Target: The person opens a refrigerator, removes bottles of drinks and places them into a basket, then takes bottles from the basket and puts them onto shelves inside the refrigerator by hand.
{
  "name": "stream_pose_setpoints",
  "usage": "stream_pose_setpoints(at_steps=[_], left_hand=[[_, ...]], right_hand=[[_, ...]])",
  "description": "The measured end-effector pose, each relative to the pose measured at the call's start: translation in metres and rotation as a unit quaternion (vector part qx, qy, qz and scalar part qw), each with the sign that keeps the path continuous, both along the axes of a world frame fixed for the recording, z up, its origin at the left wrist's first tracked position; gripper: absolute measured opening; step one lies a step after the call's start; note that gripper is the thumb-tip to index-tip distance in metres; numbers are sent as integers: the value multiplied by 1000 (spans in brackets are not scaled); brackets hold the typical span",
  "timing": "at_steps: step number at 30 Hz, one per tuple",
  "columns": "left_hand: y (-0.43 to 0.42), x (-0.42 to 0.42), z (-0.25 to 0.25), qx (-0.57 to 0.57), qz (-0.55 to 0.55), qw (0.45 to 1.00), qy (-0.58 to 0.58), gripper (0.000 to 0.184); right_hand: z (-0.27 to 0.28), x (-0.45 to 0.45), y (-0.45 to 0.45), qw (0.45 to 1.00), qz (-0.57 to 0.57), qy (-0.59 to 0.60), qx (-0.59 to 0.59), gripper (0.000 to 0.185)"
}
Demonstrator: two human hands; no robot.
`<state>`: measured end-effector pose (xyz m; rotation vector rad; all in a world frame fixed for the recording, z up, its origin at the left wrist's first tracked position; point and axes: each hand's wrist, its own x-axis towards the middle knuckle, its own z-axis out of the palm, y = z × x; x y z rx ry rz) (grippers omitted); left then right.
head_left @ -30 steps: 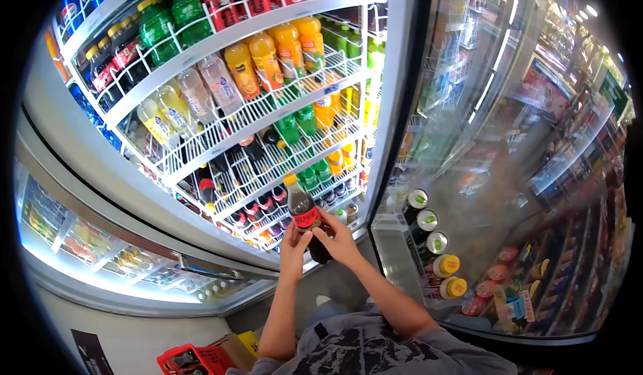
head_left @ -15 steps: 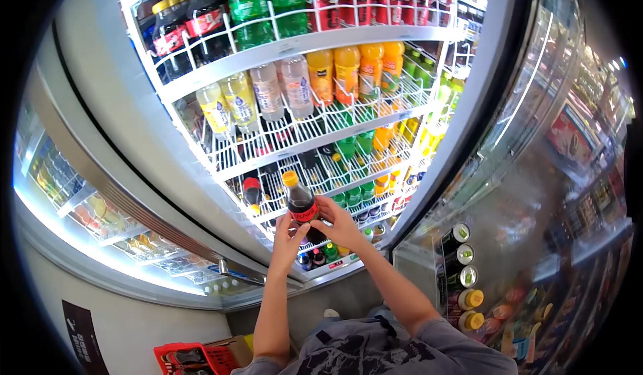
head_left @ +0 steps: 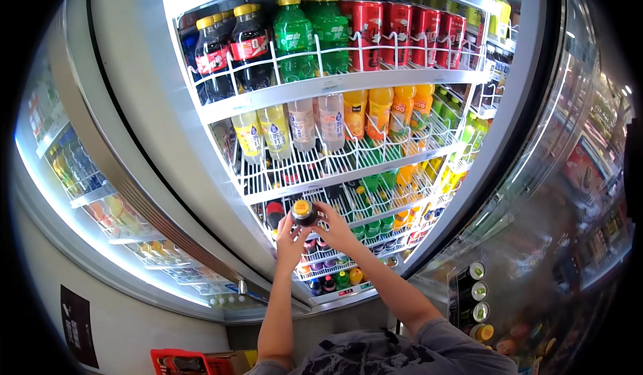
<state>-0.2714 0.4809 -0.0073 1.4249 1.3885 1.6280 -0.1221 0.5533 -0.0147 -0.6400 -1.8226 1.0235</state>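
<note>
Yellow-capped bottle (head_left: pixel 303 213) pinched near mid-frame in the grip of left hand (head_left: pixel 289 244) and right hand (head_left: pixel 339 232).
Beyond, the way is crossed by a wire shelf (head_left: pixel 335 177); lower right, cans (head_left: pixel 479 290) are seemingly carried by the glass door (head_left: pixel 529 221).

Red cans (head_left: pixel 398 36), racked right of green bottles (head_left: pixel 294 43)
One level lower, orange bottles (head_left: pixel 379 113) stand right of clear bottles (head_left: pixel 302 123). From here I see a dark sign (head_left: pixel 79 328) mounted on the pale wall (head_left: pixel 144 328).
</note>
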Motion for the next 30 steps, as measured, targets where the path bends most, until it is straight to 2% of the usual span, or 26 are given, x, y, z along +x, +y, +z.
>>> stream_pose_setpoints(at_steps=[2, 4, 6, 12, 14, 16, 20, 21, 22, 24, 26, 30], left_hand=[[6, -3, 1, 11, 4, 1000, -13, 41], [20, -9, -9, 25, -10, 997, -70, 41], [27, -17, -17, 19, -7, 998, -67, 63], [31, -18, -19, 36, 20, 997, -63, 67], [40, -18, -35, 15, 20, 998, -63, 72], [51, -11, -49, 61, 67, 984, -153, 74], [54, -6, -52, -21, 86, 991, -99, 68], [57, -7, -55, -19, 117, 992, -30, 66], [60, -9, -57, -16, 118, 992, -32, 66], [63, -12, -61, -34, 228, 964, 136, 61], [74, -18, -68, 4, 250, 958, 138, 57], [89, -23, -59, -5, 263, 955, 139, 52]], right_hand=[[-7, -10, 8, 1000, 4, 14, 6, 60], [2, -15, 10, 1000, -12, 3, 27, 58], [3, -17, 15, 1000, 15, -3, -14, 58], [-10, -29, 24, 999, 30, 22, 10, 62], [-17, -32, 26, 1000, 21, 12, -4, 62], [-26, -35, 34, 1000, 10, 2, -14, 62], [-51, -36, 51, 1000, 2, -23, -2, 63], [-53, -35, 54, 1000, 7, -18, -9, 64], [-55, -36, 57, 1000, 13, -14, -17, 64], [-56, -43, 63, 1000, 6, -6, -22, 62], [-58, -50, 68, 999, -6, -36, -36, 59], [-59, -64, 86, 994, -41, -60, 80, 56]])
